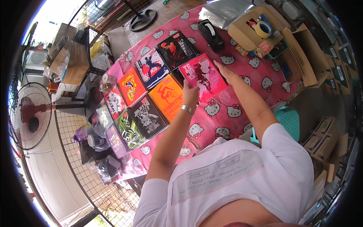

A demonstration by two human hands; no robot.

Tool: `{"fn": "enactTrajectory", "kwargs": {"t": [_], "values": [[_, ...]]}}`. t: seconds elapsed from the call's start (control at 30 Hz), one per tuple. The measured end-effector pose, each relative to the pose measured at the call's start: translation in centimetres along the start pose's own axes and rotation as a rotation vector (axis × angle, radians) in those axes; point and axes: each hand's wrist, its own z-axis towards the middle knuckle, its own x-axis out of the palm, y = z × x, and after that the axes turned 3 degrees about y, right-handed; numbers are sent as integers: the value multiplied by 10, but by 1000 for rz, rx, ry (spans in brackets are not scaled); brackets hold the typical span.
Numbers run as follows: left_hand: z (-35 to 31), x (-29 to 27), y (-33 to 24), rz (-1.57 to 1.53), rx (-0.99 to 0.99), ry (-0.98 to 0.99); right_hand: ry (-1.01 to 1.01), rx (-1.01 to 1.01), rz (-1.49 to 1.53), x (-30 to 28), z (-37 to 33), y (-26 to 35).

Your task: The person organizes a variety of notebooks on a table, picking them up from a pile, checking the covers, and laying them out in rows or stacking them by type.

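A pink sports notebook (200, 77) with a dark figure on its cover lies between my hands at the right end of the laid-out notebooks. My left hand (191, 95), with a metal watch at the wrist, is closed on its near left edge. Along its right edge rests my right hand (224, 72), fingers stretched out and touching it. Beside it are a black notebook (177, 51), an orange notebook (168, 96) and a blue-and-white notebook (152, 69). Several more, among them a black one (147, 117) and a green one (129, 129), lie farther left.
The table wears a pink cat-print cloth (211, 109). A black tape dispenser (210, 34) and an open carton (242, 29) with a tape roll (263, 29) stand at the far right. Jars (108, 79) and a standing fan (30, 115) are at left. A turquoise chair (289, 123) is at right.
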Motion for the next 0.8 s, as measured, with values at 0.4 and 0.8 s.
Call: {"fn": "enactTrajectory", "kwargs": {"t": [0.4, 0.8], "values": [[-111, -62, 22, -23, -116, -175, 69, -210, -728, 5, -17, -4], [-159, -152, 55, -211, 9, -384, -138, 105, -241, 33, 12, 0]]}}
